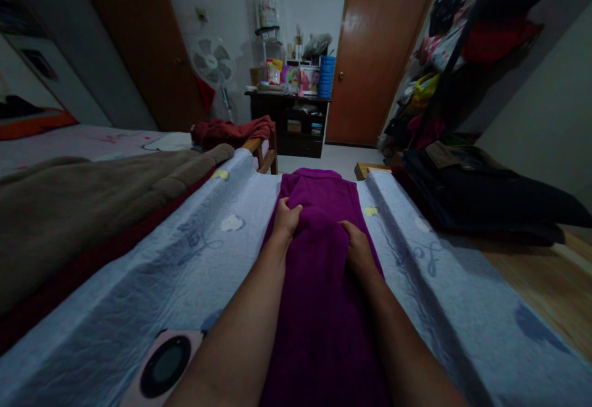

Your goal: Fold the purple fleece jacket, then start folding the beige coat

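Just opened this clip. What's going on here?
A person has both hands on a purple garment laid lengthwise over a pale blue sheet. The left hand and the right hand each pinch the cloth, one at either side, short of its far end. Dark folded clothes lie to the right, a brown blanket to the left, and a pink device with a round dark face sits by the left forearm.

One head-worn view, forward and down

The scene is viewed from above the wearer's forearms (pixel 245 327), which are seen entering from below. The left hand (pixel 285 219) and right hand (pixel 359 248) are framed near centre; the far door (pixel 388 55) is taken in beyond.
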`<action>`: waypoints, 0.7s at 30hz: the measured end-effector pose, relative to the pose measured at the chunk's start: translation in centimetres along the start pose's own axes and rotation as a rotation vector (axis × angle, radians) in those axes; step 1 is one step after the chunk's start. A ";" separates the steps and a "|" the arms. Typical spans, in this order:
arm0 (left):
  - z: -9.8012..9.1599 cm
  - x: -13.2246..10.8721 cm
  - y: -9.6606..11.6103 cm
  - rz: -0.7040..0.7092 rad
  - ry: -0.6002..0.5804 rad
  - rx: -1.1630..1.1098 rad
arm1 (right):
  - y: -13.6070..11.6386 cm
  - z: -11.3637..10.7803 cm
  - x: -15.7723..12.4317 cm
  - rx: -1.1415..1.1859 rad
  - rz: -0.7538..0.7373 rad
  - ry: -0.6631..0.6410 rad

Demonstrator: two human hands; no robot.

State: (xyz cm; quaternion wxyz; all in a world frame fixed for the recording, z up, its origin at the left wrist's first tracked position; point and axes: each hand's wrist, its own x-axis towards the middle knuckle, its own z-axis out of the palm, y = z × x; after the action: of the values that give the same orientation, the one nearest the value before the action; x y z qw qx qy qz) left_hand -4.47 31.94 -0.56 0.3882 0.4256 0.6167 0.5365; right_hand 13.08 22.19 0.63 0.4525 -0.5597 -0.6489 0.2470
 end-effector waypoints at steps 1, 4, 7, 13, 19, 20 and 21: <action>0.0 -0.1 0.0 -0.006 -0.005 -0.008 | -0.2 0.0 -0.1 -0.003 0.009 0.002; 0.0 -0.1 0.1 -0.034 -0.025 -0.054 | -0.4 -0.1 -0.3 -0.016 0.043 0.015; -0.1 0.0 0.0 -0.034 -0.046 -0.076 | -0.1 -0.1 -0.2 -0.065 0.056 0.021; -0.2 -0.4 0.6 0.004 -0.135 -0.037 | 0.8 0.3 0.2 -0.146 0.027 0.019; -0.5 -1.0 1.1 0.075 -0.216 0.030 | 0.4 0.3 0.1 -0.101 0.051 0.031; -0.6 -0.9 1.1 0.065 -0.229 0.019 | 0.3 0.2 0.0 -0.093 0.045 0.042; -0.6 -0.9 1.1 0.054 -0.239 0.004 | 0.2 0.2 0.0 -0.080 0.039 0.056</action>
State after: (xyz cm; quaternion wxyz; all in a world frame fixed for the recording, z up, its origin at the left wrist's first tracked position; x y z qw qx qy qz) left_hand -4.64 30.97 0.61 0.4436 0.5035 0.5555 0.4911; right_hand 13.02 22.24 0.40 0.4428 -0.5967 -0.6342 0.2138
